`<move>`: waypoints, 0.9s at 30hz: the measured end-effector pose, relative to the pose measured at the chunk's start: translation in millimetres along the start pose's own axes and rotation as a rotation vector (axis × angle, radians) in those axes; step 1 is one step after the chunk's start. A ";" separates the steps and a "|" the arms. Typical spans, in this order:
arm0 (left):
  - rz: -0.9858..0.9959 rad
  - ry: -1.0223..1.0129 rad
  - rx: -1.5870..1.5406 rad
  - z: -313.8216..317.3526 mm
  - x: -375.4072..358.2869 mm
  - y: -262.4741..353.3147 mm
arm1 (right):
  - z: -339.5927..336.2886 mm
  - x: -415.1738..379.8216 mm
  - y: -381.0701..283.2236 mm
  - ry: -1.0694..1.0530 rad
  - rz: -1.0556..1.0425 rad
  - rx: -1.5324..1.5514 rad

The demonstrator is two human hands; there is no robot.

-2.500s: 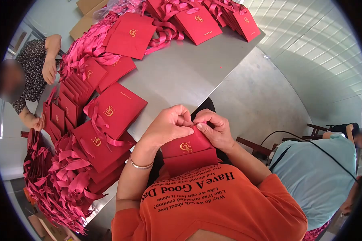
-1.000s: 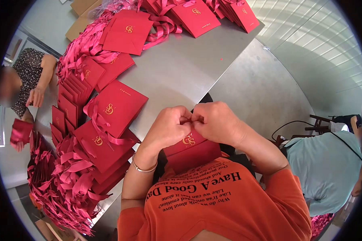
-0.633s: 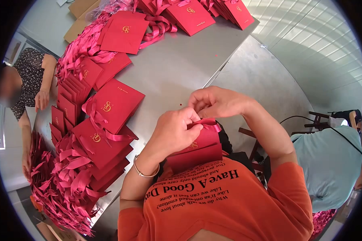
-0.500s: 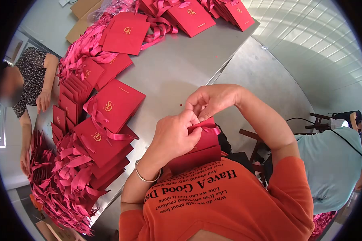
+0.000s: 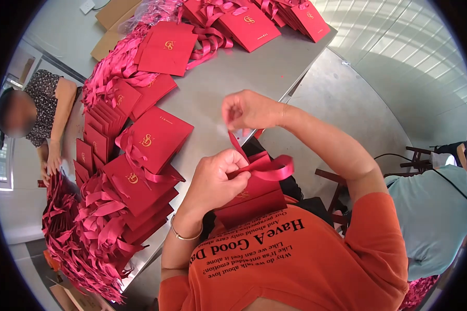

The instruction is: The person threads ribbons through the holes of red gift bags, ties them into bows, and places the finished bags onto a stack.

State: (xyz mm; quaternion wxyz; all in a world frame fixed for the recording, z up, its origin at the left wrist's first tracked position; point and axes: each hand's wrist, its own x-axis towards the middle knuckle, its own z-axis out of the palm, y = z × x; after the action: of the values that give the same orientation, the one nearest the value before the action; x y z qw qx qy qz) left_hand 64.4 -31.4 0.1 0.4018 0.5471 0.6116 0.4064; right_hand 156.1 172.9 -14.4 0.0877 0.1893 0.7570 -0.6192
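A red paper gift bag [image 5: 262, 202] with a gold logo rests against my lap, close to the orange shirt. My left hand [image 5: 219, 179], with a bracelet at the wrist, is closed on the bag's upper edge, thumb and finger pinching where the ribbon comes through. A loop of dark pink ribbon [image 5: 280, 170] sticks out to the right of the bag. Above the bag, my right hand [image 5: 250, 111] is closed in a pinch, and a taut strand of ribbon runs from the bag up to its fingertips. Those fingertips are partly hidden.
A metal table [image 5: 213, 88] carries stacks of red gift bags [image 5: 163, 137] and heaps of pink ribbons [image 5: 83, 233]. Across it, a co-worker [image 5: 57, 103] has both hands by a ribbon bundle. Another person in a light blue top [image 5: 425, 217] sits at right, near a wooden stool [image 5: 329, 186].
My right hand has moved up and away from the bag, drawing a ribbon strand with it. The ribbon loop now stands out larger. The co-worker's hands have come together.
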 end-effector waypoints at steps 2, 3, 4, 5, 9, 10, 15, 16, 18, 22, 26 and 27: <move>-0.108 -0.006 -0.037 -1.9 3.5 -3.8 | 0.0 19.6 19.3 0.343 -0.246 -0.127; -0.104 -0.003 -0.032 -1.6 4.5 -6.9 | 0.2 21.2 19.8 0.345 -0.252 -0.128; -0.129 0.005 -0.049 -0.5 5.5 -11.1 | 1.1 22.1 20.6 0.406 -0.310 -0.110; -0.153 0.014 -0.067 0.0 6.6 -14.8 | 2.5 22.3 21.6 0.466 -0.368 -0.092; -0.200 0.068 -0.024 -3.1 10.6 -24.6 | 18.9 -6.2 30.3 0.752 -0.513 -0.222; -0.217 0.074 -0.032 -3.8 10.8 -28.4 | 23.0 -27.3 28.4 0.738 -0.392 -0.187; -0.255 0.082 -0.067 -2.8 12.5 -38.4 | 69.9 -107.9 61.1 0.301 0.276 0.353; -0.219 0.094 -0.063 -1.0 13.4 -39.7 | 83.7 -109.6 87.6 0.285 0.321 0.411; -0.184 0.100 -0.058 1.6 15.2 -39.9 | 103.3 -102.0 145.6 0.133 0.200 0.905; -0.199 0.040 0.038 1.2 17.5 -30.7 | 116.2 -75.8 58.6 0.392 0.356 1.456; -0.202 0.032 0.048 -0.1 17.3 -31.3 | 118.4 -60.6 62.7 0.638 0.324 1.508; -0.203 0.039 0.046 -0.5 16.6 -33.6 | 117.3 -63.2 93.7 0.672 0.083 1.370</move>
State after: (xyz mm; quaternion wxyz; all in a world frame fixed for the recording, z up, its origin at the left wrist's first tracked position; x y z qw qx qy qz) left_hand 51.1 -17.3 -31.9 0.4162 0.4835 0.6808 0.3599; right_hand 238.9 62.9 -101.5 -0.2611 0.4077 0.1823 -0.8558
